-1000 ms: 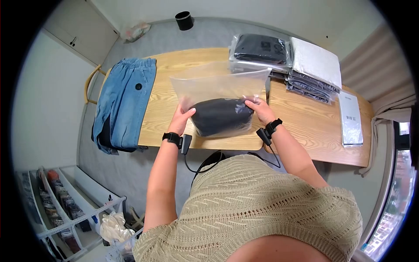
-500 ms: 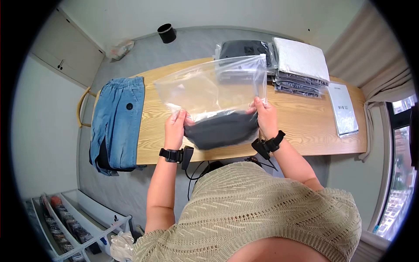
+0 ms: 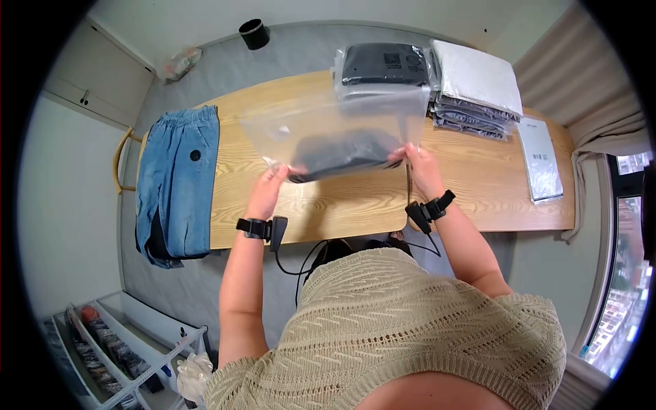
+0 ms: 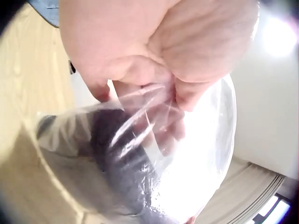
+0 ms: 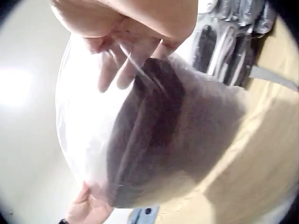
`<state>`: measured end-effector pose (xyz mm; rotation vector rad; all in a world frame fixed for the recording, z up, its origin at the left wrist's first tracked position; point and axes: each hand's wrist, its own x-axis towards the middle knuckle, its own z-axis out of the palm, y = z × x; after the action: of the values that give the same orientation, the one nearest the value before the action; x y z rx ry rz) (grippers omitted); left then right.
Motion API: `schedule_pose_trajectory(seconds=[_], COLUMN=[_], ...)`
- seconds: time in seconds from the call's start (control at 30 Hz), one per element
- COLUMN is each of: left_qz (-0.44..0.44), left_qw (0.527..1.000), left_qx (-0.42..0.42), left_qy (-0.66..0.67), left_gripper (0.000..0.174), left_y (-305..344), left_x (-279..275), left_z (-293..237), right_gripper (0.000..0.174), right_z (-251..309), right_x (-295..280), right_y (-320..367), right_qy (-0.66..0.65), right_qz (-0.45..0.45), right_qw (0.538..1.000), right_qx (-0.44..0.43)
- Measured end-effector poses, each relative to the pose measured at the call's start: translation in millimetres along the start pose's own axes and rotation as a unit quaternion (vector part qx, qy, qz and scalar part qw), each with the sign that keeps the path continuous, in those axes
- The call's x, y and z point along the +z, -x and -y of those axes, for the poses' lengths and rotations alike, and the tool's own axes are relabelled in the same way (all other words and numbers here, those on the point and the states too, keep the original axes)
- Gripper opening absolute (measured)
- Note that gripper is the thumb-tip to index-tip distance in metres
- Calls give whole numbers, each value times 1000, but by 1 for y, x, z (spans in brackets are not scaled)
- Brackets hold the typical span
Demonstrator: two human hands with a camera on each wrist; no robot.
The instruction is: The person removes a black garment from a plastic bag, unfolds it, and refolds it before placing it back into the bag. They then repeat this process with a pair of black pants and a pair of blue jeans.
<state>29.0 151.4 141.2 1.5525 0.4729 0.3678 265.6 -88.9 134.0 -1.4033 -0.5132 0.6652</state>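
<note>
A clear plastic bag (image 3: 273, 137) with a dark folded garment (image 3: 348, 150) inside is held up over the wooden table, its shadow falling on the wood below. At the bag's left side my left hand (image 3: 268, 193) pinches the film between thumb and fingers. My right hand (image 3: 425, 172) grips the opposite side the same way. In the left wrist view the fingers (image 4: 170, 135) show through creased film (image 4: 135, 121). Seen from the right wrist, the garment (image 5: 145, 126) lies folded against the bag's lower part.
Light blue jeans (image 3: 179, 181) lie on the table's left end. Bagged black clothing (image 3: 383, 65) and a pile topped by a white packet (image 3: 478, 78) stand at the back right. Flat packaging (image 3: 541, 164) lies farther right. A seam (image 3: 409, 179) divides two tabletops.
Both hands have kept hold of the bag. It was raised and tilted toward the body half a second ago; now it has swung forward, away from the body, with the dark garment.
</note>
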Motion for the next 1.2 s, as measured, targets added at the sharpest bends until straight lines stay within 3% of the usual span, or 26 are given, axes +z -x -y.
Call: schedule_pose_trajectory(seconds=[0.13, 0.17, 0.2, 0.23, 0.4, 0.47, 0.6, 0.77, 0.87, 0.93, 1.03, 1.13, 1.2], left_qz=[143, 144, 136, 128, 136, 123, 87, -4, 16, 16, 6, -9, -14], left_qw=[974, 972, 958, 939, 937, 948, 950, 943, 935, 937, 936, 938, 941], left_qx=[-174, -182, -247, -308, -318, -288, -300, -326, -351, -348, -352, -345, -336], left_qy=[31, 35, 58, 80, 46, 51, 7, 65, 42, 38, 32, 30, 29], left_gripper=[44, 44, 44, 44, 44, 42, 39, 42, 42, 42, 43, 43, 43], left_y=[25, 34, 43, 46, 42, 40, 30, 20, 15, 15, 15, 18, 23], left_x=[8, 14, 21, 27, 25, 23, 29, 39, 36, 37, 41, 44, 45], left_z=[92, 114, 133, 139, 145, 145, 134, 139, 139, 135, 126, 128, 133], right_gripper=[39, 39, 40, 41, 37, 33, 31, 33, 34, 33, 32, 32, 34], right_z=[-96, -127, -143, -142, -154, -171, -137, -141, -142, -143, -139, -119, -115], right_x=[-30, -41, -47, -45, -43, -50, -30, -11, -11, -15, -22, -28, -23], right_y=[38, 51, 62, 72, 77, 68, 65, 54, 50, 44, 25, 3, -6], right_qy=[32, 18, 4, 40, 37, 146, 148, 183, 177, 287, 216, 201, 194], right_qz=[20, 22, 24, 23, -25, -42, -79, -185, -217, -239, -206, -136, -138], right_qw=[996, 988, 976, 973, 976, 979, 976, 952, 940, 922, 954, 968, 967], right_qx=[80, 149, 216, 226, 213, 134, 141, 163, 196, 106, 36, 62, 94])
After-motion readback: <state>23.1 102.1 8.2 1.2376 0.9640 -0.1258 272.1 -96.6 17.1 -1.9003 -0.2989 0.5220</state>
